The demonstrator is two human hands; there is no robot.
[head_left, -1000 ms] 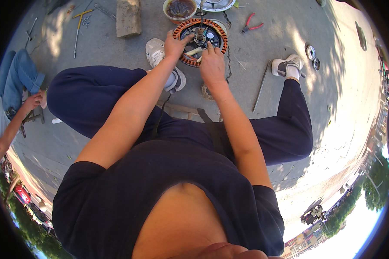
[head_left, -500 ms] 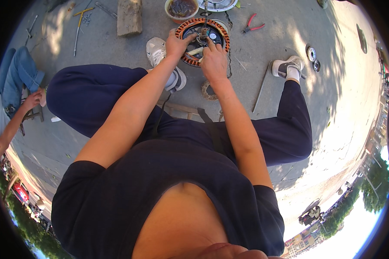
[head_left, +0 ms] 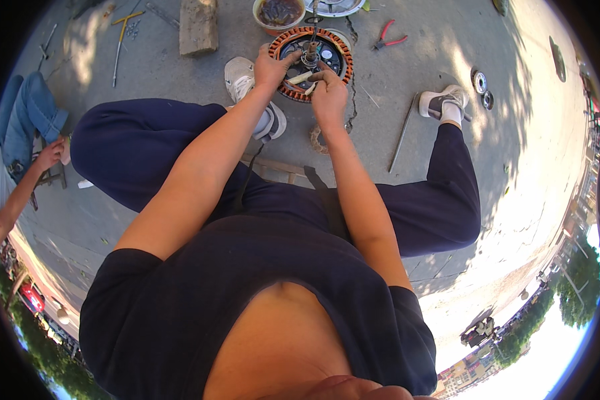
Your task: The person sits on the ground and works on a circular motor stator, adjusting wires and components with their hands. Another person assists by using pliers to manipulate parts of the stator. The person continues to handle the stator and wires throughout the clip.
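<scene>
On the ground in front of me is a round motor stator (head_left: 346, 56), with orange-brown windings round its rim and a dark centre. A shaft with a cable rises from its middle. My left hand (head_left: 271, 71) grips its left rim, the thumb reaching across the dark face toward the shaft. At the near right side my right hand (head_left: 329, 97) is closed, with curled fingers close to the centre. Whatever it pinches is too small to make out. Between the hands a pale strip (head_left: 299, 78) lies across the stator's face.
Beyond the stator stand a tub of brown liquid (head_left: 280, 13) and a silvery round cover (head_left: 340, 5). Around lie red-handled pliers (head_left: 391, 36), a wooden block (head_left: 199, 28), a yellow T-handled tool (head_left: 121, 47), a metal rod (head_left: 403, 133) and bearings (head_left: 480, 83). Another person's arm (head_left: 23, 193) shows at left.
My right hand has drawn back slightly toward me, its fingers now more curled. The left hand keeps its place on the rim.
</scene>
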